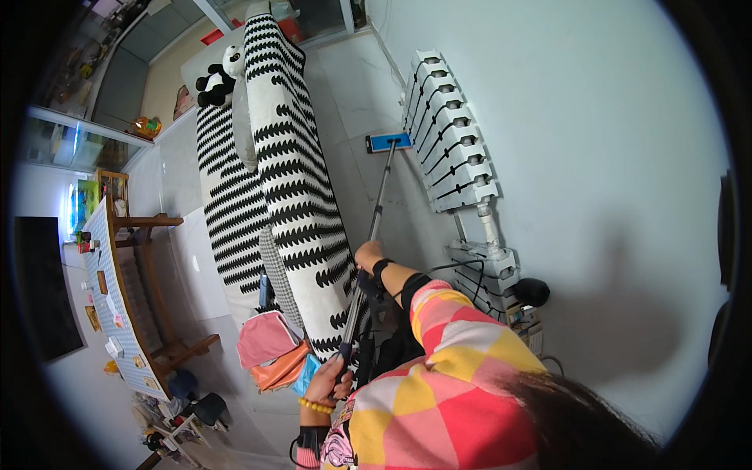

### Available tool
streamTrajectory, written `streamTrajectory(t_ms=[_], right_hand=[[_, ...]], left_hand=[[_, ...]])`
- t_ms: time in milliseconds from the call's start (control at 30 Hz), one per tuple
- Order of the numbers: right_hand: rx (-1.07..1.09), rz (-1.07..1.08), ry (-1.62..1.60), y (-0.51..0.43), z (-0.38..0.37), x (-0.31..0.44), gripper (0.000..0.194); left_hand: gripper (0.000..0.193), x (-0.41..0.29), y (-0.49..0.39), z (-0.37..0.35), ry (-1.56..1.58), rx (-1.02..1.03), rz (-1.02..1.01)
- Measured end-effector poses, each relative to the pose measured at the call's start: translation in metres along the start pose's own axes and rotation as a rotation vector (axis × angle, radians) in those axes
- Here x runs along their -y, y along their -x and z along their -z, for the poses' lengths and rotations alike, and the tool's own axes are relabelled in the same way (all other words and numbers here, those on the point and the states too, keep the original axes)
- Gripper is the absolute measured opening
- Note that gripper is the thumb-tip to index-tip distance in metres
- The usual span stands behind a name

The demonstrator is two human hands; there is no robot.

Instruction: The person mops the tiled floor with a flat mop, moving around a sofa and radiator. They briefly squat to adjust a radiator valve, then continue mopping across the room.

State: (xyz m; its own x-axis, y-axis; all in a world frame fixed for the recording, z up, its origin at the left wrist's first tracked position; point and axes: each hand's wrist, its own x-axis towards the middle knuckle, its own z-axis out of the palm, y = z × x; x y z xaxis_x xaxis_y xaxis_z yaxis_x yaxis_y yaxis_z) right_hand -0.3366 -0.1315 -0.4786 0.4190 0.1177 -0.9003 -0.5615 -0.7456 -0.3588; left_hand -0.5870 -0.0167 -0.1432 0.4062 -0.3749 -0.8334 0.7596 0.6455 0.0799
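A flat mop's telescopic metal pole (383, 187) runs between the sofa and the wall. My right hand (369, 257) is closed around the middle of the pole, with black bands on that wrist and forearm. Lower down, my left hand (330, 379) grips the dark handle end; a yellow bead bracelet circles its wrist. The blue rectangular mop head (388, 142) lies flat on the grey tile floor (346, 111), its right end close to the foot of the white radiator (449, 135). Part of the pole behind my hands is hidden.
A sofa (296, 194) with a black-and-white patterned cover stands left of the pole. Pink cloth (267, 341) and an orange bag (282, 367) lie at its near end. A second radiator section (499, 267) and a dark cable (452, 265) are at right. A table (120, 294) stands far left.
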Motion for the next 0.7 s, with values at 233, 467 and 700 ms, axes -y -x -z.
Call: streamTrajectory(t_ms=[233, 467, 700], right_hand=[[-0.245, -0.042, 0.075, 0.01, 0.016, -0.029, 0.034], [-0.131, -0.115, -0.205, 0.088, -0.024, -0.059, 0.031], [-0.107, -0.248, -0.394, 0.121, -0.106, -0.11, 0.048]], left_hand=[[0.043, 0.056, -0.034, -0.012, -0.003, -0.147, 0.024], [0.04, 0.097, 0.006, 0.095, -0.335, -0.158, 0.079], [0.036, 0.147, 0.071, 0.15, -0.512, -0.275, 0.032]])
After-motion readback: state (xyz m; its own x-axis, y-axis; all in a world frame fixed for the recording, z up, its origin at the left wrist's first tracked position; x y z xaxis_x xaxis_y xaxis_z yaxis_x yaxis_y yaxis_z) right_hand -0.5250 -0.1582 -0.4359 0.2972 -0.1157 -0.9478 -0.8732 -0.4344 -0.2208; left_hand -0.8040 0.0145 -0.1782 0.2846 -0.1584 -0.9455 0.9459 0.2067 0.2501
